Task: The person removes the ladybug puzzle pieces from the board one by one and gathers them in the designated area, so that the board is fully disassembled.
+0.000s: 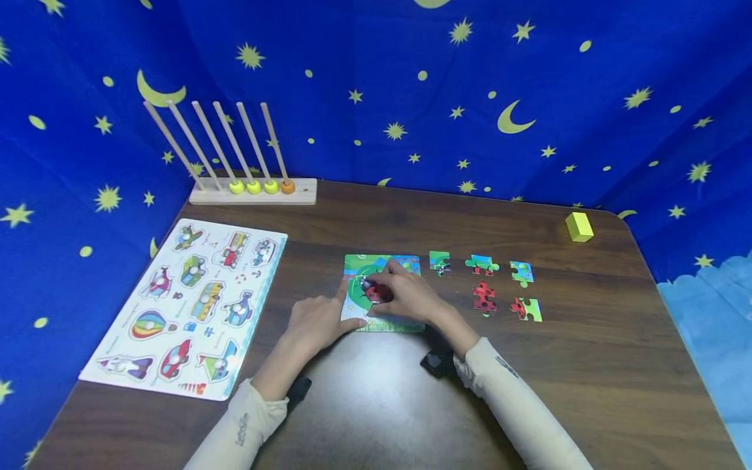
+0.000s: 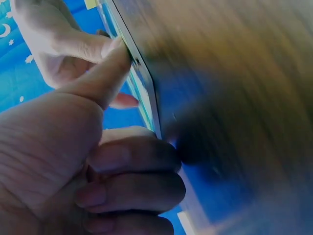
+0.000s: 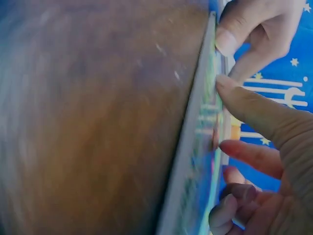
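A puzzle board with a green background lies in the middle of the table. My left hand rests at its left side, index finger straight along the edge and thumb at the lower left corner. In the left wrist view its other fingers are curled. My right hand is over the board, holding a red ladybird puzzle piece between thumb and fingers, at the board's surface. Whether the piece lies flush cannot be told. The right hand covers part of the board. Right of it lie loose puzzle pieces, including a red one.
A white peg puzzle board with vehicle pictures lies at the left. Behind it stands a wooden rack with upright rods and several beads. A yellow block is at the far right, near a blue starry curtain.
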Demonstrator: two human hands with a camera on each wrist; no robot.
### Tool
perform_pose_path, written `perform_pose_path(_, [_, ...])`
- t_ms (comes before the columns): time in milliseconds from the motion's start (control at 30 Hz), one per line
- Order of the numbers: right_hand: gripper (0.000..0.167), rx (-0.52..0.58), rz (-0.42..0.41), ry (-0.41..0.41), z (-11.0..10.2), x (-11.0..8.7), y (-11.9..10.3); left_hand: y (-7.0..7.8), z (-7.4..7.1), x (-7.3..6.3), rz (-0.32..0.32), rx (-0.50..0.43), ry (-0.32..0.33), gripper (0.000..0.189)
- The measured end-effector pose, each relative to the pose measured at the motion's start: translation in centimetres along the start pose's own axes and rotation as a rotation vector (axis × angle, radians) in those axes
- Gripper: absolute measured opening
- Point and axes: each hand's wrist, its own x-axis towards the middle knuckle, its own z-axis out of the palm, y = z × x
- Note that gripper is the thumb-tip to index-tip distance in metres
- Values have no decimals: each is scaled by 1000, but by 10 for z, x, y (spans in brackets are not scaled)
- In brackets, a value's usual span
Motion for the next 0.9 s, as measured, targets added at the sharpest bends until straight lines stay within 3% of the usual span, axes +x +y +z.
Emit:
perform_pose_path(400, [62, 48, 53, 3, 4, 8, -6, 5, -1, 0, 18, 86, 60, 91])
perform_pose_path(600, [55, 79, 30, 1, 4, 11, -6, 11, -1, 1, 2, 163, 42, 90])
perform_pose_path(900, [55, -4, -18, 117, 9, 1, -10, 13, 0, 1, -4, 203, 43, 91])
